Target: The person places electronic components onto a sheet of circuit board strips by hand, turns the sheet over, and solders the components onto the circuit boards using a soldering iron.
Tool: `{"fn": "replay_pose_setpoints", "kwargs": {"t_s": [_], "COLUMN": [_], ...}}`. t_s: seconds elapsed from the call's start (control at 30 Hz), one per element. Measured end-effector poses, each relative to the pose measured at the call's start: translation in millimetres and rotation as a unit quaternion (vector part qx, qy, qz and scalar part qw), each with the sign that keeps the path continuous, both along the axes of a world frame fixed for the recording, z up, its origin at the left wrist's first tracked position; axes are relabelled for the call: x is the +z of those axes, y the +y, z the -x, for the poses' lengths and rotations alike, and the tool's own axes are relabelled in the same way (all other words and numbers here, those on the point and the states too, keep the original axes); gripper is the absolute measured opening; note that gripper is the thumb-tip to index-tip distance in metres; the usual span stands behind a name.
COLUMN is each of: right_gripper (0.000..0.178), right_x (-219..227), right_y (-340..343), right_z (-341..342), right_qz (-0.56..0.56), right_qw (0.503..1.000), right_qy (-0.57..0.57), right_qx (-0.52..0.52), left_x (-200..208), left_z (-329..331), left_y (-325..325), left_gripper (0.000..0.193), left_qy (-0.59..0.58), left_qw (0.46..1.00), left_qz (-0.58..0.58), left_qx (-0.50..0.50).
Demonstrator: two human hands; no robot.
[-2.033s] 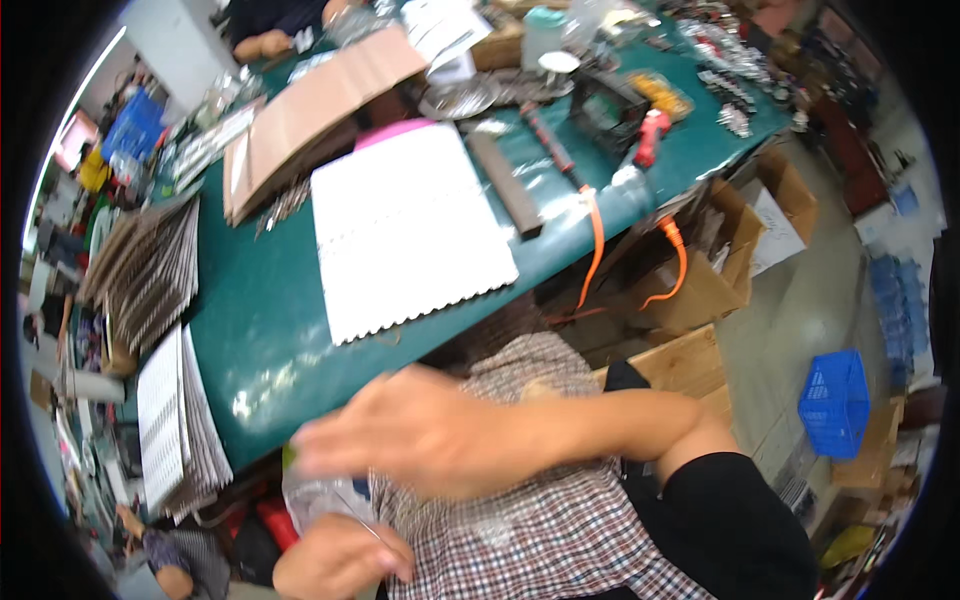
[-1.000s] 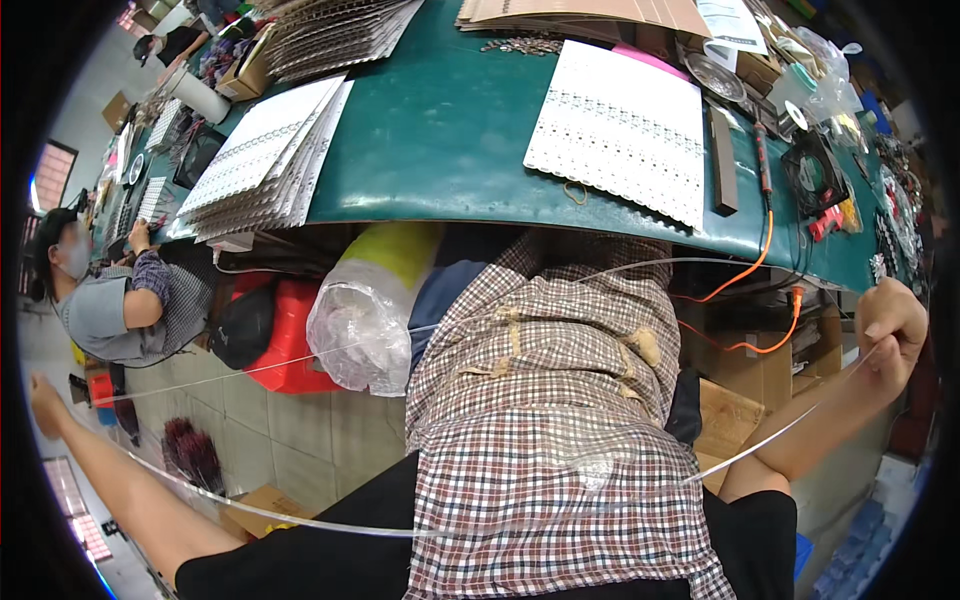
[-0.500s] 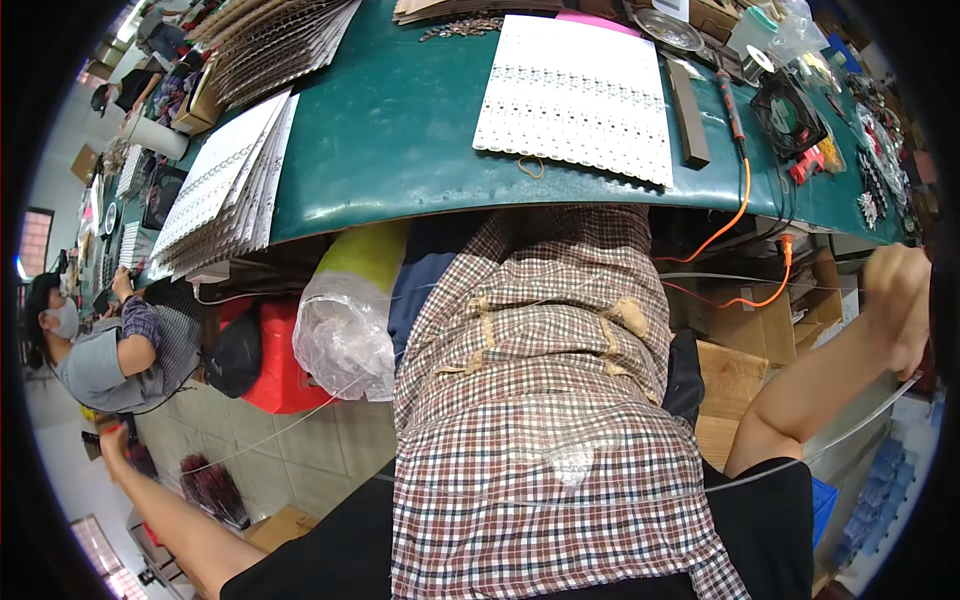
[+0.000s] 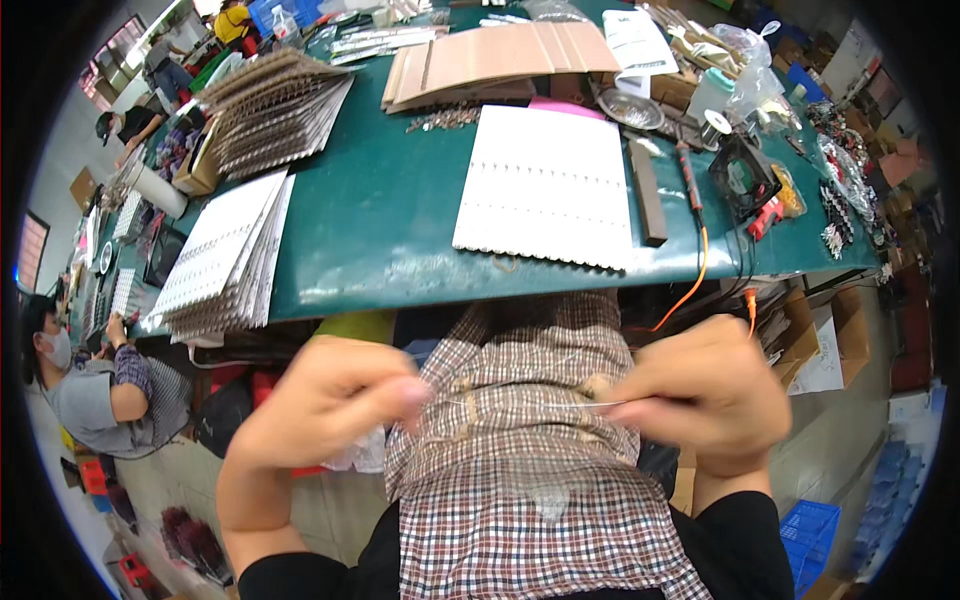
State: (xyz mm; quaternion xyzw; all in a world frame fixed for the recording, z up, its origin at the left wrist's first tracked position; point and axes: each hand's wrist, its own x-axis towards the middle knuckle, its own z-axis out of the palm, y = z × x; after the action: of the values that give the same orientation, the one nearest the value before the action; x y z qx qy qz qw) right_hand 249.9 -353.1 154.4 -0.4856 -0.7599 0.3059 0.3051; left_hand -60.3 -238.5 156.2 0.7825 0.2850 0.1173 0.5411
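Note:
In front of my checked apron [image 4: 540,500], my left hand [image 4: 335,405] and my right hand [image 4: 705,390] face each other with fingers pinched. A thin clear strand [image 4: 575,404] runs between them, one end in each pinch; whether it is wire or thread I cannot tell. Both hands are smeared by motion. On the green table [image 4: 380,215] beyond them lies a white panel [image 4: 545,190] with rows of small marks and a scalloped near edge. A dark bar [image 4: 648,195] lies to its right, beside a soldering iron [image 4: 688,175] with an orange cord.
Stacked white panels [image 4: 220,245] overhang the table's left front edge. Behind stand more stacked sheets [image 4: 275,110] and tan boards [image 4: 510,60]. A black fan [image 4: 745,170] sits at right. A masked co-worker [image 4: 110,385] sits at left. A blue crate [image 4: 805,535] stands low on the right.
Both hands have come in from far out at the sides to the middle, before the apron. The long strand stretched wide between them is now a short span. The view has tilted up.

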Motion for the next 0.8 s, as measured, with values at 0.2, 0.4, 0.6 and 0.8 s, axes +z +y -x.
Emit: {"fn": "replay_pose_setpoints", "kwargs": {"t_s": [0.2, 0.4, 0.6, 0.8], "right_gripper": [0.013, 0.011, 0.012, 0.010], "right_x": [12.4, -18.8, -53.7, -48.2], "right_y": [-35.2, -29.8, 40.7, 53.9], "right_z": [-113.4, -111.1, -10.1, -12.5], "right_qz": [0.052, 0.036, -0.033, -0.041], "right_qw": [0.996, 0.998, 0.999, 0.999], "right_qy": [0.065, 0.011, 0.035, -0.010], "right_qx": [0.007, -0.057, 0.008, -0.011], "left_x": [-43.3, -109.9, -86.0, -63.0], "left_z": [114.8, 165.5, 25.0, -48.8], "left_y": [31.1, 40.9, -0.1, 18.6], "left_gripper": [0.033, 0.024, 0.026, 0.019], "left_qy": [0.155, 0.640, 0.043, 0.040], "left_qw": [0.966, 0.688, 0.981, 0.996], "left_qz": [-0.046, -0.233, 0.019, 0.077], "left_qx": [0.200, 0.250, 0.189, -0.006]}}
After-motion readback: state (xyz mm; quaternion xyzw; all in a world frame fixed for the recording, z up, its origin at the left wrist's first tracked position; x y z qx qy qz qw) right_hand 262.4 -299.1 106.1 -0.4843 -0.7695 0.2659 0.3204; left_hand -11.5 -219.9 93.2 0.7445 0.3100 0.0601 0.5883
